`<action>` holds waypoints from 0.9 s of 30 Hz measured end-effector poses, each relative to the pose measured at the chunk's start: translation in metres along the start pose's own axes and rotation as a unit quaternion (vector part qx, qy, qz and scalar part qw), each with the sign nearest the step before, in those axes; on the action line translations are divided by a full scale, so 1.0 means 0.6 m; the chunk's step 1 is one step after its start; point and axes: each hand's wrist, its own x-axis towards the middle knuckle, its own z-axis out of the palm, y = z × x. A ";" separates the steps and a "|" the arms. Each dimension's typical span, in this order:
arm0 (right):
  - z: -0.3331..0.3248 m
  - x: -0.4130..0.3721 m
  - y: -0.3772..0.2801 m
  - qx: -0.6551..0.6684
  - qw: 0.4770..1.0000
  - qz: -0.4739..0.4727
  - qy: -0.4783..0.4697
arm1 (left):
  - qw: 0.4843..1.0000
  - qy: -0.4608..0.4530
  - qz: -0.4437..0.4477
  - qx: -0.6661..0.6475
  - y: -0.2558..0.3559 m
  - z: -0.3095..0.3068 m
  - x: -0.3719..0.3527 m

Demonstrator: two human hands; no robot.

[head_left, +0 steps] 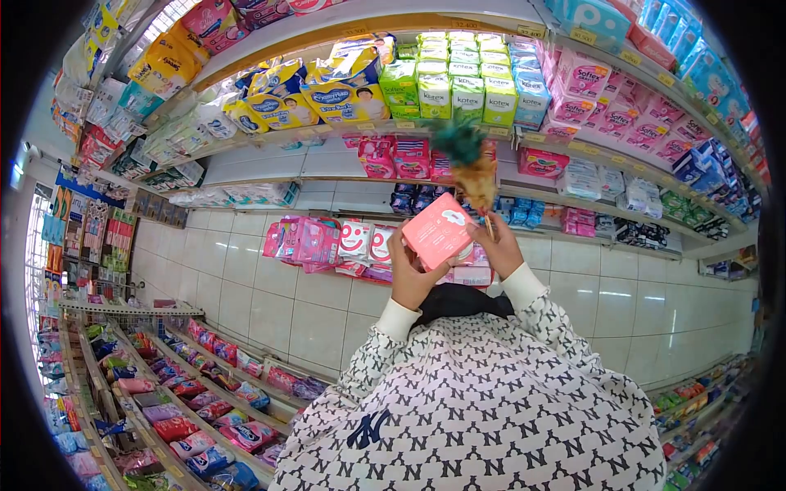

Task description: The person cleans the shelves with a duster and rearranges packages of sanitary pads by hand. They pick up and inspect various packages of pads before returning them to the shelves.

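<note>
My left hand (408, 277) is wrapped round a square coral-pink pack (440, 232) with a white cloud-like print and small white lettering. The pack is tilted in front of my chest. Close by its right edge, my right hand (501, 250) grips the thin handle of a feather duster (474, 182). The duster points up and away toward the shelves, its tan and dark green feathers blurred. Below my hands, pink and white packs (358, 244) lie in a group low over the tiled floor, partly hidden by my arms.
Ahead runs a curved shelf (327, 131) stocked with yellow diaper packs (344, 94), green packs (434, 86) and pink packs (581, 74). Behind and to the left stand slanted racks (176, 393) full of colourful packets. Pale floor tiles (254, 303) lie between them.
</note>
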 end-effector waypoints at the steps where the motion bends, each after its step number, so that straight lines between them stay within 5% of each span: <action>1: -0.003 -0.003 -0.022 -0.094 0.994 -0.040 0.036 | 0.993 0.045 0.047 0.096 -0.008 -0.006 0.003; 4: -0.011 -0.049 -0.095 -0.168 0.983 0.036 -0.060 | 0.948 0.104 0.095 0.284 -0.006 -0.025 0.007; 5: -0.016 -0.068 -0.076 -0.265 0.956 -0.080 -0.098 | 0.941 0.077 0.124 0.305 -0.017 -0.035 0.010; 8: -0.027 -0.073 -0.048 -0.377 0.906 -0.170 -0.092 | 0.896 0.067 0.211 0.385 -0.005 -0.035 0.021; 9: -0.042 -0.051 -0.010 -0.364 0.914 -0.177 -0.011 | 0.945 0.089 0.140 0.282 0.004 -0.024 0.017; 10: -0.055 -0.036 -0.017 -0.325 0.941 -0.096 0.014 | 0.976 0.112 0.068 0.174 0.007 -0.012 0.014; 12: -0.070 -0.014 -0.040 -0.237 0.968 0.064 0.057 | 0.977 0.107 0.061 0.172 -0.006 -0.018 0.017; 16: -0.034 -0.071 -0.062 -0.296 0.941 -0.138 -0.085 | 0.971 0.100 0.104 0.189 -0.022 -0.023 0.024; 17: -0.036 -0.061 -0.039 -0.354 0.919 -0.165 -0.061 | 0.967 0.047 0.129 0.215 -0.033 -0.031 0.035; 19: -0.060 -0.007 0.038 -0.169 0.985 0.017 -0.001 | 0.979 0.059 0.086 0.174 -0.015 -0.015 0.031; 21: -0.061 0.023 0.023 0.058 0.982 0.171 0.047 | 0.987 0.037 0.073 0.141 -0.009 -0.004 0.031; 25: -0.039 -0.003 -0.065 0.197 0.947 0.248 -0.055 | 0.963 -0.065 0.165 0.203 -0.007 0.020 0.033; 27: -0.048 -0.003 -0.056 0.220 0.950 0.220 -0.033 | 0.990 -0.064 0.108 0.060 0.007 0.039 0.030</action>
